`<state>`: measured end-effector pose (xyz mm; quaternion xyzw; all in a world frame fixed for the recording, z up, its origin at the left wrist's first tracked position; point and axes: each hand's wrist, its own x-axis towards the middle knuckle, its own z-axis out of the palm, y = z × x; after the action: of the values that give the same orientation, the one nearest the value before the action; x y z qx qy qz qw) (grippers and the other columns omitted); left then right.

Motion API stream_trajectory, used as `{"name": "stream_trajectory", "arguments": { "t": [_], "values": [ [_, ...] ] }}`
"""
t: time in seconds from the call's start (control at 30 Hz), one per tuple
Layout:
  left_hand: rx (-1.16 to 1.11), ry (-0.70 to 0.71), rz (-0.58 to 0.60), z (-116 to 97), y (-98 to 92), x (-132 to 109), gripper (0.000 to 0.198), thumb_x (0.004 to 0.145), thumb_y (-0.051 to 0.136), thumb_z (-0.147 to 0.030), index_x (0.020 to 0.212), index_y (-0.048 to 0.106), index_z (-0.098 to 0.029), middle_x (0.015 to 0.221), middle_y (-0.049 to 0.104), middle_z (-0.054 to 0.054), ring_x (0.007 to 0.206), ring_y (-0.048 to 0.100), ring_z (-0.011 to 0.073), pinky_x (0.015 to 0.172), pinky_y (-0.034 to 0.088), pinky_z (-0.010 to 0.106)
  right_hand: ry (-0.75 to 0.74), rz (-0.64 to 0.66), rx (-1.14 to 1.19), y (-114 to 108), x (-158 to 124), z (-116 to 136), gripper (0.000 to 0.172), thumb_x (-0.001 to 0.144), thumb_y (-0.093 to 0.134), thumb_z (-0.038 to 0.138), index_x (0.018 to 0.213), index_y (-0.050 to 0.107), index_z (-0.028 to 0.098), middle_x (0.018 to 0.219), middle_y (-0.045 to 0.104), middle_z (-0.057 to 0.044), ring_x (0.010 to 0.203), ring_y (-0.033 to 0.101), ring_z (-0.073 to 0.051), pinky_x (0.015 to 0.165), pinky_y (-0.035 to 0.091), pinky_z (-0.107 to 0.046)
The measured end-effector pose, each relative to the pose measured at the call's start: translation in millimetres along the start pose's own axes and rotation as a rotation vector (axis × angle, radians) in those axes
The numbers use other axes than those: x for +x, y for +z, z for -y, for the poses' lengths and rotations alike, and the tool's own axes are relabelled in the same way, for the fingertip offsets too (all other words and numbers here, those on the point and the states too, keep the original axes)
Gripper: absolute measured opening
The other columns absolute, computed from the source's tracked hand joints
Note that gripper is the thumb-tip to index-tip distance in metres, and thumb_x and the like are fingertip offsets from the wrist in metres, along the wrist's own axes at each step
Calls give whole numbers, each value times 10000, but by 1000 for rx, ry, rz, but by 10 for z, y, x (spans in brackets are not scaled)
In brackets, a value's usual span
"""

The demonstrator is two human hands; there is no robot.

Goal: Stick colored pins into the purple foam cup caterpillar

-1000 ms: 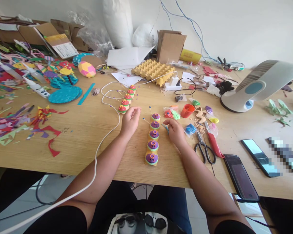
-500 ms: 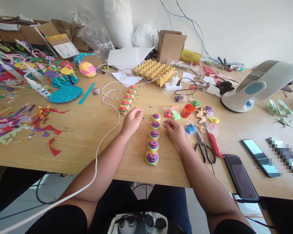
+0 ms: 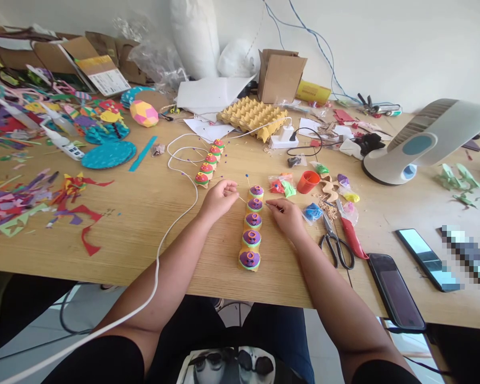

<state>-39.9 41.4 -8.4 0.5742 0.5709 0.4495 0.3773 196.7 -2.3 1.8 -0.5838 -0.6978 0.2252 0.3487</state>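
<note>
A craft caterpillar made of several yellow egg-carton cups with purple tops lies in a row on the wooden table. My left hand rests just left of its far end, fingers curled and pinched on a thin pin stuck in the second cup. My right hand sits just right of the same cups, fingers pinched on a small pin. A second caterpillar with red and green tops lies further back.
Scissors, a red-handled cutter, an orange cup and small bags of coloured bits lie right of my hands. Two phones lie near the front edge. A fan, a white cable, paper scraps and boxes surround them.
Both hands have closed in toward the far cups of the purple caterpillar. My left hand slid right onto the pin, my right hand moved slightly left and up.
</note>
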Motion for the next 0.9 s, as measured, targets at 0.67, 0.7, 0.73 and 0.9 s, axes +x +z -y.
{"name": "stream_trajectory", "arguments": {
  "t": [0.67, 0.7, 0.73, 0.9],
  "values": [
    [-307, -203, 207, -107, 111, -121, 348, 650, 767, -222, 964, 627, -170, 725, 667, -2, 666, 635, 133, 621, 482, 248, -143, 101, -126, 44, -8, -36, 287, 910, 631, 317, 1149, 743, 202, 1077, 674, -83, 973, 648, -211, 894, 508, -330],
    [-303, -203, 216, -97, 115, -121, 339, 653, 768, -227, 956, 630, -169, 724, 669, 0, 666, 636, 135, 623, 485, 250, -152, 105, -140, 48, -10, -35, 314, 899, 657, 330, 1175, 732, 201, 1096, 666, -86, 985, 645, -214, 904, 508, -332],
    [-300, -201, 223, -86, 119, -120, 333, 654, 769, -233, 951, 634, -168, 727, 672, 3, 668, 638, 136, 625, 487, 252, -157, 106, -155, 52, -11, -33, 340, 887, 678, 333, 1197, 722, 200, 1115, 658, -90, 1001, 642, -218, 916, 507, -336],
    [-298, -177, 229, -43, 139, -119, 345, 649, 780, -252, 956, 649, -165, 753, 684, 8, 683, 641, 136, 634, 496, 250, -191, 112, -205, 75, 1, -43, 404, 879, 708, 311, 1261, 689, 182, 1140, 632, -105, 1075, 619, -241, 968, 499, -364]
  ]
}}
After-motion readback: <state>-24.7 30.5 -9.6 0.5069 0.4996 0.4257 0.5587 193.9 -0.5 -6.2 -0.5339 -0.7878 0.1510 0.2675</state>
